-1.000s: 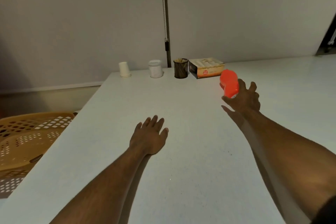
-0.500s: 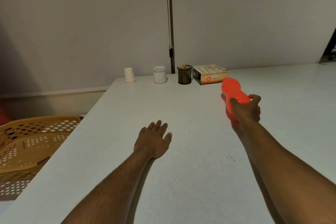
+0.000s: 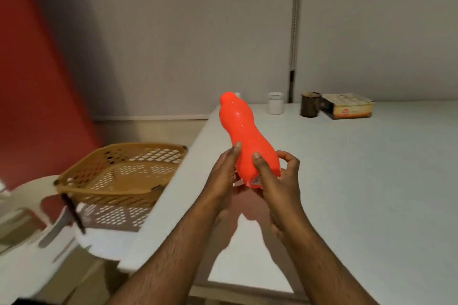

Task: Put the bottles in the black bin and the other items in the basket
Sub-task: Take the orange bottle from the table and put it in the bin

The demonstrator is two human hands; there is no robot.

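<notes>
A bright orange bottle (image 3: 244,136) is held tilted above the near left part of the white table (image 3: 359,181), its neck pointing up and away. My right hand (image 3: 278,181) grips its base, thumb on the front. My left hand (image 3: 221,178) presses against its left side with the fingertips on the body. A tan perforated basket (image 3: 119,176) sits on a white chair left of the table. The black bin is not in view.
At the table's far edge stand a white jar (image 3: 275,103), a dark mesh cup (image 3: 309,104) and an open cardboard box (image 3: 349,106). A small white cup (image 3: 237,94) peeks from behind the bottle. A red panel (image 3: 37,69) fills the left.
My right hand has lifted the bottle off the table and brought it toward me. My left hand left the tabletop and joined it on the bottle. The view has swung left.
</notes>
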